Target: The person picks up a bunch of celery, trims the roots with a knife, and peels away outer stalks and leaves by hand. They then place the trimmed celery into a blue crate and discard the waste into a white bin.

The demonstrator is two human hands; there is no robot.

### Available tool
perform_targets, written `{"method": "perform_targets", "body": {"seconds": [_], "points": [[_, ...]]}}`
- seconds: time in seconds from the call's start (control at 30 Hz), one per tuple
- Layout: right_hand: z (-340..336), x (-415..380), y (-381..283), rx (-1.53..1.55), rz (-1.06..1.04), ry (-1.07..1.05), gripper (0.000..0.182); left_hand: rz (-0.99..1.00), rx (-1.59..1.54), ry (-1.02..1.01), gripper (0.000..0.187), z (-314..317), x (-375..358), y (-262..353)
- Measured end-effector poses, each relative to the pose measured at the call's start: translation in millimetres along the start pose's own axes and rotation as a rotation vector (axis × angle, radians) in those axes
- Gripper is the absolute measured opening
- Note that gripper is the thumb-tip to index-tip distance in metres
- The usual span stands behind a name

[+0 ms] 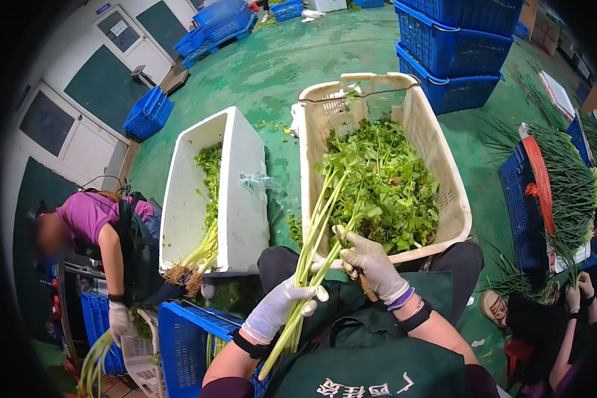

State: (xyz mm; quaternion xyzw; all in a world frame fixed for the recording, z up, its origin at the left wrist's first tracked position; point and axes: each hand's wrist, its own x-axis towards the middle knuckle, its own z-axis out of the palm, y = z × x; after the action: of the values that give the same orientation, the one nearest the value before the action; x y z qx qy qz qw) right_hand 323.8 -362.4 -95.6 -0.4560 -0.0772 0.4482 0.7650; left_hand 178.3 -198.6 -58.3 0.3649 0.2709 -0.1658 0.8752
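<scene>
My gloved left hand [285,308] is closed around several long, pale green celery stalks [306,262], held slanting across my lap with their leafy tops up over the crate. Close by on the right, my gloved right hand [371,262] is closed, its thumb and fingertips against one of the stalks. A brown, wooden-looking handle [367,286] shows below its palm; the rest of that tool is hidden. In front of me, between my knees, stands a cream plastic crate [451,209] with loose celery leaves [385,186] heaped in it.
A white foam box [242,192] holding rooted celery [209,245] stands to the left. Beside me is a blue crate [186,351]. At far left, a co-worker [106,225] bends down holding stalks. Green onions [567,186] and another person's hands [580,292] are at right. Blue crates [451,53] are stacked behind.
</scene>
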Motion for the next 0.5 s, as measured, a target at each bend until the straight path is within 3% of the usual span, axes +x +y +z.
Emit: {"method": "perform_targets", "body": {"seconds": [0.17, 0.3, 0.37, 0.4, 0.5], "points": [[-7.7, 15.0, 4.4, -0.026, -0.002, 0.178, 0.037, 0.029, 0.017, -0.005, 0.061, 5.9, -3.4, 1.7], [-47.1, 24.3, -12.9, 0.341, -0.162, 0.383, 0.027, 0.037, 0.038, 0.023, 0.052, 1.8, -14.7, -2.4], [-56.7, 17.5, -11.3, 0.340, -0.178, 0.378, 0.032, 0.003, 0.118, 0.062, 0.040, -5.5, -17.3, -4.8], [-60.2, 14.7, -5.6, 0.265, -0.094, 0.250, 0.035, 0.008, 0.133, 0.066, 0.032, -4.6, -18.7, -4.9], [-52.0, 9.0, 7.7, 0.303, 0.174, -0.009, 0.039, -0.039, 0.007, 0.044, 0.037, -18.5, -18.2, -11.8]]}}
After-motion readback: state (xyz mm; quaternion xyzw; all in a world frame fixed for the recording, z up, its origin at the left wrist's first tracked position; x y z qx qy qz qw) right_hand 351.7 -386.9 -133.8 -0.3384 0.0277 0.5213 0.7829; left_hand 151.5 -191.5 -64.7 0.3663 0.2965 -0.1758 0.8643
